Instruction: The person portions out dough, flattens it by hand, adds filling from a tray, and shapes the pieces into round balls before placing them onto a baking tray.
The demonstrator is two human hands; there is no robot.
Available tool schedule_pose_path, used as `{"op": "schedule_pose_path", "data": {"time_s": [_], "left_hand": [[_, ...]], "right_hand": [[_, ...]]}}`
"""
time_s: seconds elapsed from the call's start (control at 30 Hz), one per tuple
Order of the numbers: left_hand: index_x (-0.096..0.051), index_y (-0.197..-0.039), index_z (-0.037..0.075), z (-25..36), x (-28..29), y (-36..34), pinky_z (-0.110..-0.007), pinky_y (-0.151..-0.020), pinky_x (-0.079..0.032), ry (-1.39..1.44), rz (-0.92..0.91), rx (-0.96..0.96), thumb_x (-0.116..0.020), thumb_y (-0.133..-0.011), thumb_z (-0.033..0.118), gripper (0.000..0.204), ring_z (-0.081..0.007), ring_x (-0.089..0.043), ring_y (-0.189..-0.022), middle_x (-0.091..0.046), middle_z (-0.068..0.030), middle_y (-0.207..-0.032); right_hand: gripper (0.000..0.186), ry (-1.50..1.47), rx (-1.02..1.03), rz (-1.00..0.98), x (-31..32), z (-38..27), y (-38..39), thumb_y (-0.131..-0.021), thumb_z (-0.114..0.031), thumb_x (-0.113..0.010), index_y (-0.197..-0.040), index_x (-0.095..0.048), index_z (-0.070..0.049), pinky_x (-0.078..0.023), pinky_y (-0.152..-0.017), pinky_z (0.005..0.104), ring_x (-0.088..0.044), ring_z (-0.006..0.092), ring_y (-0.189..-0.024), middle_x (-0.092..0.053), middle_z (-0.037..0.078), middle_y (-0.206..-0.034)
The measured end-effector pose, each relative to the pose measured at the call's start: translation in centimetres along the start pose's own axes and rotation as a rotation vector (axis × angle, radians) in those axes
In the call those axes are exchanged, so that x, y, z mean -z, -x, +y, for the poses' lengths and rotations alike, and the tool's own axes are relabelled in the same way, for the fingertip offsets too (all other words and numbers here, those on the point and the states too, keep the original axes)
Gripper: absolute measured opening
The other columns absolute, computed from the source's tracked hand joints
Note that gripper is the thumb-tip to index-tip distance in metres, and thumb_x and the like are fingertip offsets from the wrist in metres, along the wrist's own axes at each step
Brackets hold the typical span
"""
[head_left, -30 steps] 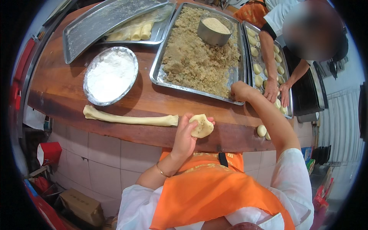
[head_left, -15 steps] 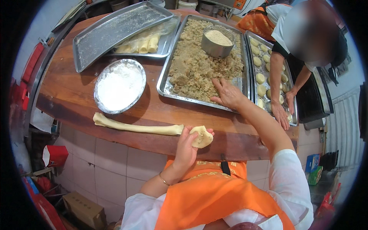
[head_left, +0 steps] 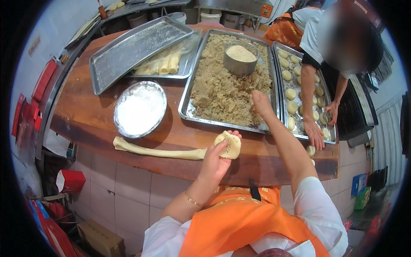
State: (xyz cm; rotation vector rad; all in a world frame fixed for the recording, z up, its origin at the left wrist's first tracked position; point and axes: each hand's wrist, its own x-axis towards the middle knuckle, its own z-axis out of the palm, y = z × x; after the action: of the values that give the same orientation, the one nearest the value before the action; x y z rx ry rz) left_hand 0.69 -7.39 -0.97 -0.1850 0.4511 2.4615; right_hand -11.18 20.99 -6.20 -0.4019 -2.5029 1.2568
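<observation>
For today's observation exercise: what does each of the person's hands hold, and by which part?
The left hand cups a flattened dough piece, fingers behind it. The right hand reaches into the crumbly filling; whether it grips any cannot be told.

Down and far left of the left hand (head_left: 216, 160), a red paper bag (head_left: 69, 180) stands open on the floor by the tiled counter front. Below that hand, near the lower edge, lies a brown carton (head_left: 100, 238), with red and blue packs (head_left: 45, 220) stacked just left of it. Well left of the hand and higher up, red flat boxes (head_left: 32, 103) lean in a row beside the table's edge. Far right of the right hand (head_left: 261, 105) and lower, a blue box (head_left: 357, 184) and a green box (head_left: 364, 198) sit just beside each other on the floor. An orange panel (head_left: 266, 9) shows far above the right hand.
</observation>
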Motion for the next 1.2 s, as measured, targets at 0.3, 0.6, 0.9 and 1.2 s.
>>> {"op": "schedule_pose_path", "data": {"time_s": [0.3,0.6,0.9,1.2], "left_hand": [[-0.055,-0.126,0.000,-0.3,-0.7,-2.3,-0.043,-0.105,-0.053,0.043,-0.021,0.041,-0.058,-0.097,0.005,0.029,-0.0307,-0.062,-0.121,-0.063,-0.0175,-0.127],[-0.055,-0.125,0.000,-0.1,-1.2,-3.3,-0.044,-0.104,-0.053,0.027,-0.027,0.022,-0.056,-0.098,0.005,0.027,-0.0319,-0.063,-0.120,-0.064,-0.0184,-0.126],[-0.057,-0.123,-0.001,0.7,-1.2,-4.5,-0.045,-0.102,-0.054,0.033,0.032,0.011,-0.056,-0.097,0.004,0.027,-0.0324,-0.063,-0.119,-0.064,-0.0190,-0.126],[-0.055,-0.125,-0.002,0.4,-1.1,-6.1,-0.044,-0.101,-0.055,0.026,0.007,0.012,-0.054,-0.098,0.003,0.028,-0.0319,-0.064,-0.117,-0.064,-0.0199,-0.125]], "right_hand": [[0.036,-0.952,-0.363,-0.165,1.2,-4.2,0.8,-0.105,-0.044,-0.054,-0.098,-0.062,-0.010,-0.027,-0.041,0.0202,-0.039,0.0061,-0.049,-0.060,0.002,-0.077],[0.047,-0.590,-0.274,-0.173,0.4,-2.6,0.1,-0.100,-0.053,-0.058,-0.079,-0.061,-0.011,-0.033,-0.044,0.0231,-0.044,0.0079,-0.048,-0.051,-0.003,-0.062],[0.051,-1.331,-0.630,-0.276,1.5,-5.2,1.4,-0.103,-0.053,-0.052,-0.133,-0.059,-0.013,-0.043,-0.048,0.0228,-0.057,0.0126,-0.069,-0.066,0.007,-0.103],[0.044,-1.147,-0.435,-0.182,-0.5,-4.0,1.6,-0.105,-0.051,-0.051,-0.081,-0.051,-0.013,-0.023,-0.040,0.0232,-0.035,0.0078,-0.046,-0.043,-0.002,-0.065]]}}
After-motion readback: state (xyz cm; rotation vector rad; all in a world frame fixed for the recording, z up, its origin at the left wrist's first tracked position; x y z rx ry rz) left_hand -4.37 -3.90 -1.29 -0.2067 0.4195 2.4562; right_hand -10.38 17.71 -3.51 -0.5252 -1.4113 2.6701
